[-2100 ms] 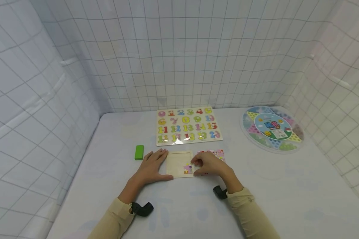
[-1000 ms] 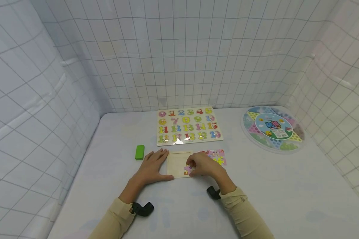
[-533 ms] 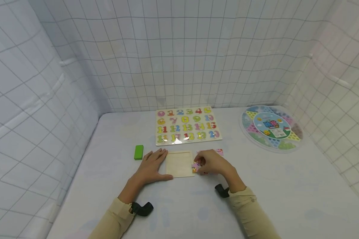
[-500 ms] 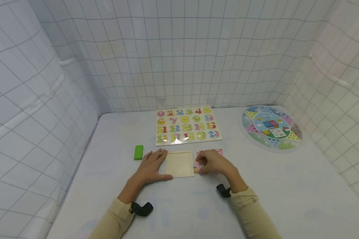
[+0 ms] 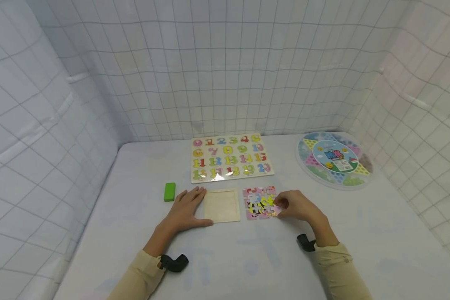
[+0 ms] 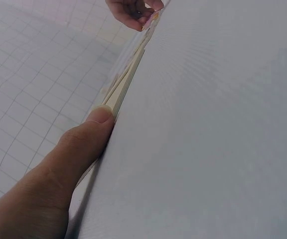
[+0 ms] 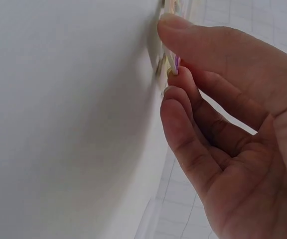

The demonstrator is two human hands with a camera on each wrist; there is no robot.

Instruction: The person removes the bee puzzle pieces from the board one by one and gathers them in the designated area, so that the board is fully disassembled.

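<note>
My left hand (image 5: 185,210) lies against a shallow square wooden puzzle tray (image 5: 221,206), fingers along its left side. In the left wrist view the straight thumb (image 6: 78,144) presses the front edge of the tray (image 6: 126,89). Right of the tray, a pink and yellow jigsaw puzzle (image 5: 253,196) lies on the table with its pieces joined; a cross-shaped pale gap shows within. My right hand (image 5: 298,206) pinches a jigsaw piece (image 7: 176,63) between thumb and fingertips, at the puzzle's right edge. Fingers hide most of that piece.
Behind the tray lies a number board (image 5: 230,158) with colourful numerals. A green block (image 5: 169,192) is left of my left hand. At the back right rests a round star-patterned game board (image 5: 333,160). Grid-patterned cloth walls (image 5: 217,83) close off the back and sides.
The right hand has taken the jigsaw piece out of the tray's lower right corner and carried it right to the joined puzzle's right edge. The left hand has stayed at the tray.
</note>
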